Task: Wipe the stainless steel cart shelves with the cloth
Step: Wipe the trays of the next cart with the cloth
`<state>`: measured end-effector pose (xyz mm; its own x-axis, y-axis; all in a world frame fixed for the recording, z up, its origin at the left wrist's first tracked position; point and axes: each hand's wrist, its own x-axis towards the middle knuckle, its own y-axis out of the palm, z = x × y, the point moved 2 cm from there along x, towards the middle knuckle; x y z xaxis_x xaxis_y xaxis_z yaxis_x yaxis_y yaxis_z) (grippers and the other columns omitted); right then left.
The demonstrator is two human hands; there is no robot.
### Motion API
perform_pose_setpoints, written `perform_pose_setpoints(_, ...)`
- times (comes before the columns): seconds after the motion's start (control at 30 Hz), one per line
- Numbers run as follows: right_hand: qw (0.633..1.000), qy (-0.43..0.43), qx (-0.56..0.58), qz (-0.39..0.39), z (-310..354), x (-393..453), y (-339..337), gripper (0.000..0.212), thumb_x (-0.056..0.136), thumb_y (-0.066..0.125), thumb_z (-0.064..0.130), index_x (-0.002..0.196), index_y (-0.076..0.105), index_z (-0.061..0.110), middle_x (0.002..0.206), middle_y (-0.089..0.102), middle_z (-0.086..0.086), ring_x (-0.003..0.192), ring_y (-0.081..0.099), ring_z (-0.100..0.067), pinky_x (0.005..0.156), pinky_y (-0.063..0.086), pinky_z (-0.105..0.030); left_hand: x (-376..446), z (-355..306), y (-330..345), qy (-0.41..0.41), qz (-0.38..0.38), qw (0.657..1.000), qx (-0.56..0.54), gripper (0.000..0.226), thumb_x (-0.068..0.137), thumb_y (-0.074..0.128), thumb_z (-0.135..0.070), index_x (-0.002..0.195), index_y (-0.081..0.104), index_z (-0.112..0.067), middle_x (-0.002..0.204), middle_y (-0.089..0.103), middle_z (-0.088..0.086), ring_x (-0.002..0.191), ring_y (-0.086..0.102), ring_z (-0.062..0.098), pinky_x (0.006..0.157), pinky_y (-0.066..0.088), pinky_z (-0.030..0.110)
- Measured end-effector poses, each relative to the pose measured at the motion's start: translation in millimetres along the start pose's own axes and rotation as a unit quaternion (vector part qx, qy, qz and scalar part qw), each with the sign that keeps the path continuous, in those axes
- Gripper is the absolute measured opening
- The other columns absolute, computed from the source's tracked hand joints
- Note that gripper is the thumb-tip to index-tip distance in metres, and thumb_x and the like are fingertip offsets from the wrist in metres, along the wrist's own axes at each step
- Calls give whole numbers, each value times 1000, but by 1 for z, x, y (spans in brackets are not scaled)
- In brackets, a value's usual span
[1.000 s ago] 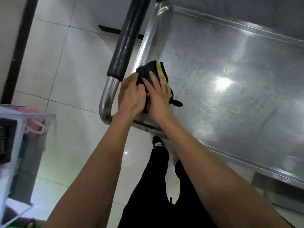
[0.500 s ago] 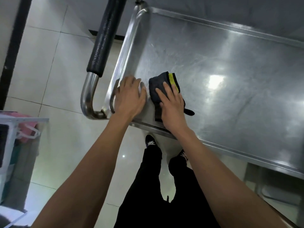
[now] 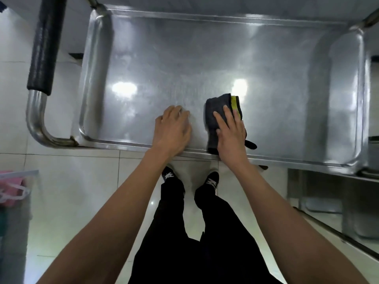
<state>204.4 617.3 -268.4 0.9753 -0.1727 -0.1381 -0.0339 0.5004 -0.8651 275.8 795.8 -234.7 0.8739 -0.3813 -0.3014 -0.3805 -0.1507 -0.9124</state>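
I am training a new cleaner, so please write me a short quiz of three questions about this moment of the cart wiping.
1. True or false: the left hand presses on the cloth.
2. Which hand lies on the cloth? A) right hand B) left hand C) both
3. Fill in: the cloth is dark grey with a ______ stripe.

Key
1. False: it rests on the bare top shelf, beside the cloth.
2. A: its straight fingers press the cloth flat near the shelf's front edge.
3. Yellow.
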Motion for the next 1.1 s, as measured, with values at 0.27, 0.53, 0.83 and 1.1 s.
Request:
perform_pose_setpoints(0.27,999,-13,-25,-17,3,-10,6,65,96,53,4,154,30,22,166,11,-4,152,0,-30,120,17,-57,-27,9,-4,-36,-37,999,-9,39,100,47,-28,135,55,-13,146,49,6,139,38,28,106,41,53)
perform_pose_setpoints(0.53,997,-58,-36,27,76,0,41,75,91,56,0,156,26,21,166,7,-4,152,-4,-31,121,11,-57,-46,102,-23,-164,-62,984,-25,49,100,46,-32,147,43,-17,157,37,6,147,26,26,114,29,55)
perform_pose_setpoints(0.83,992,-111,-27,61,190,29,98,76,89,59,1,155,28,23,166,10,-4,152,-1,-30,122,9,-56,-53,200,-51,-251,-75,962,-75,49,93,49,-21,140,42,-10,151,38,16,143,28,36,111,34,61)
perform_pose_setpoints(1.1,978,-186,-17,94,262,59,132,77,87,65,4,154,32,22,165,14,-4,153,2,-30,122,10,-55,-55,223,-65,-265,-103,940,-189,45,89,47,-3,134,45,-5,138,49,14,135,37,29,109,41,49)
